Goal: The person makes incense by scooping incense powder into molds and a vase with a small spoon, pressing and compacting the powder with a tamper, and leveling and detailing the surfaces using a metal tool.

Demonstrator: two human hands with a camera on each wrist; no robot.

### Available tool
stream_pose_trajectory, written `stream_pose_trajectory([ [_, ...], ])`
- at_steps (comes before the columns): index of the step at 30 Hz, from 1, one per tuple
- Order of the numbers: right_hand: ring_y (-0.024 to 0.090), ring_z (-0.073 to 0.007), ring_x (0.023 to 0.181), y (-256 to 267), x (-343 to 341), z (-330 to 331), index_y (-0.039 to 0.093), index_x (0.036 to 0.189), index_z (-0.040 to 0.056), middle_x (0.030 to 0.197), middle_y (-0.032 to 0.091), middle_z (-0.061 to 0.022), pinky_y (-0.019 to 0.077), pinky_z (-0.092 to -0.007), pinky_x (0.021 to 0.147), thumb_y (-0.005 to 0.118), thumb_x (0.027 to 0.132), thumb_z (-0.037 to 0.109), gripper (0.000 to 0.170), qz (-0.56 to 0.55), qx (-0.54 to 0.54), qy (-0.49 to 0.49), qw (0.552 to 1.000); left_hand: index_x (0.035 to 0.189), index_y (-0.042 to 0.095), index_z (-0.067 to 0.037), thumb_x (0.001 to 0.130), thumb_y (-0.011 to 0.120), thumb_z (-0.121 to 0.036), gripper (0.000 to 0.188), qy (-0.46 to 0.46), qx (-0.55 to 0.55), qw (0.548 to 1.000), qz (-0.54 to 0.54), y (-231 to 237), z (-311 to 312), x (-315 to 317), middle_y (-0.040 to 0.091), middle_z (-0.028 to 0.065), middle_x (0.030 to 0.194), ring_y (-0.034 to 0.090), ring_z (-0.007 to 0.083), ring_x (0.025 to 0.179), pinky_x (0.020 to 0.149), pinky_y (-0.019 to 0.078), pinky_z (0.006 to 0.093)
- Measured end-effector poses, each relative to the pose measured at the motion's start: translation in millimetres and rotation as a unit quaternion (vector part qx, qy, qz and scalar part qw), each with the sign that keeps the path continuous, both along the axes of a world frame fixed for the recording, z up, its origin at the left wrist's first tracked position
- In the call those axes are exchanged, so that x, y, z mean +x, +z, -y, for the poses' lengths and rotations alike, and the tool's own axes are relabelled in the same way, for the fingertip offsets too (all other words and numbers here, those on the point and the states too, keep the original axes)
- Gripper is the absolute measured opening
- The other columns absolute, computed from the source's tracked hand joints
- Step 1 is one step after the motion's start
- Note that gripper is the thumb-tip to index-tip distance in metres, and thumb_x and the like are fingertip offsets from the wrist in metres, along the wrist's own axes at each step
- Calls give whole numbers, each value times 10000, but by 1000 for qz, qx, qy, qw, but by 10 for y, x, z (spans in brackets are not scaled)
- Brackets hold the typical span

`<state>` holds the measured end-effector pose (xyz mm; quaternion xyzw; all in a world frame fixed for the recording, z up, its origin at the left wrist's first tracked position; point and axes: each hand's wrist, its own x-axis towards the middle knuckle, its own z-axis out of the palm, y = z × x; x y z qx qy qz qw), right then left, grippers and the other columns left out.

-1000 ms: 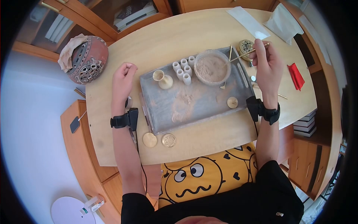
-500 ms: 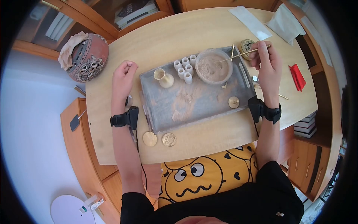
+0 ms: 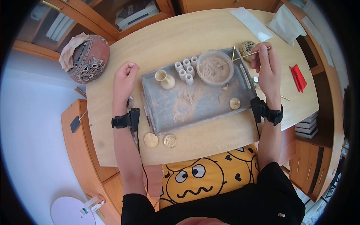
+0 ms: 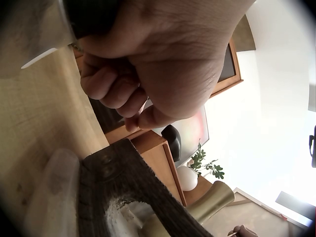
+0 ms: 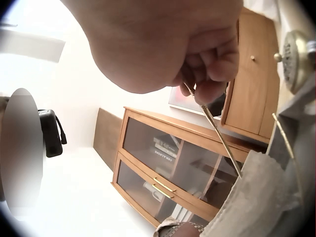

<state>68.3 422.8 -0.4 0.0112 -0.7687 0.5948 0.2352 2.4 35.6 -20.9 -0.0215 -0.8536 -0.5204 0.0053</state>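
Observation:
In the head view the right hand [image 3: 269, 73] pinches a thin brass stick [image 3: 243, 57] near its upper end. The stick slants down leftward, its tip at the powder [image 3: 210, 71] inside a pale round bowl [image 3: 200, 79]. The right wrist view shows thumb and fingers round the stick [image 5: 220, 136] above the bowl's wall [image 5: 249, 197]. Left of the grey tray [image 3: 165, 122], the left hand [image 3: 124, 80] is held with loosely curled fingers and nothing visible in them; the left wrist view shows this hand [image 4: 153, 64] beside the tray's dark edge [image 4: 133, 177].
Several small white cylinders [image 3: 185, 69] and a brass vase [image 3: 167, 81] stand left of the bowl. Powder lies scattered on the tray, with a small brass disc [image 3: 235, 103] at right. Two brass discs [image 3: 151, 140] lie in front; a patterned brass container [image 3: 248, 48] and red pouch [image 3: 298, 78] are right.
The stick's tip has moved left and slightly down in the bowl since the earliest frame. The right hand has shifted slightly; the left hand has hardly moved.

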Motion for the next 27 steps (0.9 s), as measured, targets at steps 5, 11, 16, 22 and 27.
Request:
stream_pose_trajectory([
  [5, 513, -90, 593, 39, 29, 69, 595, 984, -3, 712, 596, -30, 415, -249, 556, 439, 1045, 186, 253, -29, 70, -23, 997, 908, 621, -58, 963, 585, -194, 151, -4, -9, 1000, -19, -83, 31, -22, 452, -95, 664, 351, 2, 568, 505, 255, 201],
  [11, 501, -84, 569, 16, -17, 129, 621, 991, -6, 706, 618, -22, 419, -247, 551, 509, 1007, 185, 222, 58, 86, -4, 995, 872, 596, -11, 960, 585, -166, 180, 5, -11, 1000, 0, -17, -1, -11, 492, -61, 699, 397, 22, 643, 575, 317, 209],
  [16, 501, -64, 600, -18, -54, 133, 627, 997, -5, 733, 615, -11, 411, -230, 561, 519, 1002, 185, 219, 100, 20, 10, 995, 899, 624, -60, 960, 590, -199, 155, 0, -5, 1000, -14, -65, 14, -49, 451, -95, 675, 355, 3, 576, 507, 260, 201],
  [22, 483, -57, 625, -98, -56, 59, 620, 997, 3, 777, 583, -3, 390, -215, 559, 504, 1017, 206, 234, 43, -53, 8, 998, 873, 598, -15, 960, 587, -167, 175, 8, -13, 1000, -7, 7, -10, -4, 505, -57, 710, 423, 24, 646, 580, 333, 210],
  [27, 476, -51, 620, -100, -60, 74, 614, 996, 6, 772, 584, 1, 382, -215, 551, 507, 1019, 227, 247, 65, -40, 4, 997, 876, 600, -10, 961, 588, -165, 177, 0, -3, 1000, -7, -8, 1, 0, 524, -53, 718, 431, 26, 653, 585, 339, 210],
])
